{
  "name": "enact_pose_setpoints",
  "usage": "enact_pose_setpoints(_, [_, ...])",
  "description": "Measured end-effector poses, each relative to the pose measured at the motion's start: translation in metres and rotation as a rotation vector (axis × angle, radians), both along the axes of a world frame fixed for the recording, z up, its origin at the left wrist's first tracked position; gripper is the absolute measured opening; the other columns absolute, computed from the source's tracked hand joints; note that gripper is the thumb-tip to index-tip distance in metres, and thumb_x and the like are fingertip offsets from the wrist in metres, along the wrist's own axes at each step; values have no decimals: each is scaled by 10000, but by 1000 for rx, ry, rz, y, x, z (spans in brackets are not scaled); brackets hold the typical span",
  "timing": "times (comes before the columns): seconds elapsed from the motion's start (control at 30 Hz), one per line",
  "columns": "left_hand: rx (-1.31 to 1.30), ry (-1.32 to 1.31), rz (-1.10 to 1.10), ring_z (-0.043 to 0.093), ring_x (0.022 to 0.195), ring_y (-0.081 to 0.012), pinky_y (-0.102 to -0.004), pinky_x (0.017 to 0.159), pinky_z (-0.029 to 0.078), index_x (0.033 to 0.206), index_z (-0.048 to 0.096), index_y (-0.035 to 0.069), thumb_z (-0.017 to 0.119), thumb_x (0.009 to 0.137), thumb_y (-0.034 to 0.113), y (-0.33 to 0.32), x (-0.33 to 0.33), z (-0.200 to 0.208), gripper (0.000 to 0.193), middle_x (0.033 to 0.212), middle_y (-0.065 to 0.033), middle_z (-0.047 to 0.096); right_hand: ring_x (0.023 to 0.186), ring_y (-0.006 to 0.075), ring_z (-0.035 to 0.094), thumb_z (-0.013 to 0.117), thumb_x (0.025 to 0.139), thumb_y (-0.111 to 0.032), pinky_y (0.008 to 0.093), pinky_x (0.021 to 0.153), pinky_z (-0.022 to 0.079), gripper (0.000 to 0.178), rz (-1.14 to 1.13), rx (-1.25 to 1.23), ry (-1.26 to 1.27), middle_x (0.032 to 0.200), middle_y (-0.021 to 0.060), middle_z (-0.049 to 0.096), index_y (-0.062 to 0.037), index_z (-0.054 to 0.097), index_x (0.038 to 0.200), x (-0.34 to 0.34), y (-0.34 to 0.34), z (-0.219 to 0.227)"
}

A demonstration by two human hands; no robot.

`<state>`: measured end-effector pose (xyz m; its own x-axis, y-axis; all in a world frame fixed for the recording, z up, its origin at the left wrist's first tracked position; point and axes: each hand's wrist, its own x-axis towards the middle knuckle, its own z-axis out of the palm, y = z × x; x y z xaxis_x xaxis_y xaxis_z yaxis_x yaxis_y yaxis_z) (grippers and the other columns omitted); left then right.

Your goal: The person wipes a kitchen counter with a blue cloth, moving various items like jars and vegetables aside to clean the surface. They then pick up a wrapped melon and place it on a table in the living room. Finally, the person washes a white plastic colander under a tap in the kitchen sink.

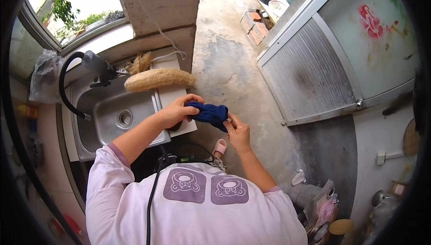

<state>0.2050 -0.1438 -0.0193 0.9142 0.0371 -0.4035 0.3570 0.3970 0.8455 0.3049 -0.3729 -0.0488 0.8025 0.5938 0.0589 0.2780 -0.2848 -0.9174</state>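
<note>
Blue soft cloth bundle (208, 113) sits at frame centre, and I see its long axis running left to right between my left hand (176, 111), closed over one end, and right hand (238, 132), pinching the other.

Deep blue cloth (209, 113) — tan loofah (159, 78), steel-grey sink (107, 110) — pink slipper (219, 146).
</note>
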Motion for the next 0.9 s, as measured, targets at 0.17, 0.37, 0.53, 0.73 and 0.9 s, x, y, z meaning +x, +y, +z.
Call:
enact_pose_setpoints(0.17, [206,-10,40,554,801,-105,-244,696,463,1091,592,67,564,837,71,-77,124,-9,256,923,-21,591,481,156,555,653,838,-124,319,507,450,184,-11,-191,-11,545,70,575,-1,636,973,103,-76,-15])
enact_pose_setpoints(0.37, [790,-105,63,535,689,-93,-247,618,456,1106,602,44,524,951,220,-107,236,-20,247,806,-15,607,708,135,584,632,878,-156,275,642,464,157,-34,87,-55,793,81,621,-12,576,905,204,-119,-15])
enact_pose_setpoints(0.53, [700,-28,169,586,834,-123,-286,749,457,1127,609,67,479,968,370,-91,289,-37,367,909,-33,647,769,57,492,620,911,-182,199,702,406,167,-93,296,275,845,12,587,-54,518,883,263,-102,-11])
enact_pose_setpoints(0.73, [-246,95,392,547,1072,-225,-401,901,433,1285,470,176,416,972,459,-55,377,-47,425,1210,-47,550,752,38,466,642,900,-153,185,697,386,139,107,543,666,824,-32,550,-46,559,930,328,-47,0])
enact_pose_setpoints(0.9, [-686,-330,249,519,1164,-266,-428,1011,399,1318,439,50,371,975,491,-11,475,-21,563,1289,-131,522,804,168,588,519,962,-307,305,785,474,269,489,430,842,858,60,618,-58,617,975,403,29,6])
